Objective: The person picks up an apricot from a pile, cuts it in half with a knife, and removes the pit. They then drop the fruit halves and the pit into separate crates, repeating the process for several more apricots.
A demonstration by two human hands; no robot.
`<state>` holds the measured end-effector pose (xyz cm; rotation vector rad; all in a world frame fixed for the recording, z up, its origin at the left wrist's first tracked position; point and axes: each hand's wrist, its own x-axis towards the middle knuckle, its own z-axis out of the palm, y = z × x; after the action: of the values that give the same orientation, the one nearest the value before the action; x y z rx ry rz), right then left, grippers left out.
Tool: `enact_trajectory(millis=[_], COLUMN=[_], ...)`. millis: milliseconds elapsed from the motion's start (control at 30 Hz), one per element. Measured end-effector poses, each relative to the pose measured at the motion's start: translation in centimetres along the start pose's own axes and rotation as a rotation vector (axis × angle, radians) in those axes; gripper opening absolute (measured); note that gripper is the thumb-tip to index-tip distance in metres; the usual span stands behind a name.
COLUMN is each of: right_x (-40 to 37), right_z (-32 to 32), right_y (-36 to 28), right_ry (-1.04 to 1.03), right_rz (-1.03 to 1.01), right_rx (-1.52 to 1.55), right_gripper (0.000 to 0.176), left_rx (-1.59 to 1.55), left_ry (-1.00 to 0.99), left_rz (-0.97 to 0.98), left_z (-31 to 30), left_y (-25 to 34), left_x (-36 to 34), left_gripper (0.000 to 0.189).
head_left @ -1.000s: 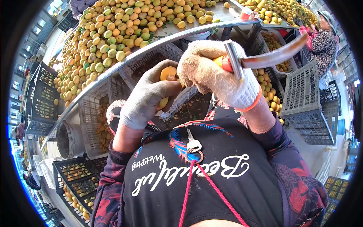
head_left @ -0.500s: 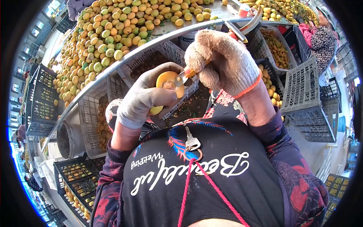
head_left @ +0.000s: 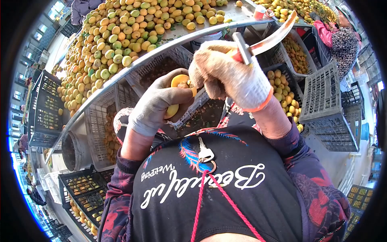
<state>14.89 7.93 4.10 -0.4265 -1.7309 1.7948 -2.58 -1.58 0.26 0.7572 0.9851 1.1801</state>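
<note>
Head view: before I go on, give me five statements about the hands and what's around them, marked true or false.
1. The left hand grips a yellow fruit. True.
2. The right hand holds a curved tool. True.
3. Both hands are bare. False: both are gloved.
4. The tool's curved blade points into the fruit. False: it sticks out past the right hand, away from the fruit.
5. A key on a pink cord lies against the black shirt. True.
</note>
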Motion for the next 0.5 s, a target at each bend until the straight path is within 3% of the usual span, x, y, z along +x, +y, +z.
enact_trajectory(millis=[33, 233, 300, 367, 500], right_x=[-0.1, 0.5, 0.7, 1.3, 1.8], right_z=[0.4, -0.9, -0.5, -0.9, -0.4], right_y=[0.5, 2.2, 3.4, 4.6, 4.4], right_ry=[0.039, 0.104, 0.278, 0.324, 0.427], right_rz=[-0.005, 0.259, 0.277, 0.349, 0.387], right_rx=[-0.043, 0.545, 0.755, 0.939, 0.951], right_gripper=[0.034, 0.037, 0.028, 0.025, 0.023], left_rx=[0.001, -0.068, 0.240, 0.562, 0.897], left_ry=[-0.001, -0.076, 0.241, 0.408, 0.556], left_rz=[0.000, 0.093, 0.215, 0.428, 0.600], left_z=[0.0, 0.3, 1.6, 1.1, 1.6], left_y=[-0.1, 0.1, -0.1, -1.7, -2.4], left_x=[0.0, -0.5, 0.2, 1.5, 2.4], left_gripper=[0.036, 0.033, 0.027, 0.023, 0.028])
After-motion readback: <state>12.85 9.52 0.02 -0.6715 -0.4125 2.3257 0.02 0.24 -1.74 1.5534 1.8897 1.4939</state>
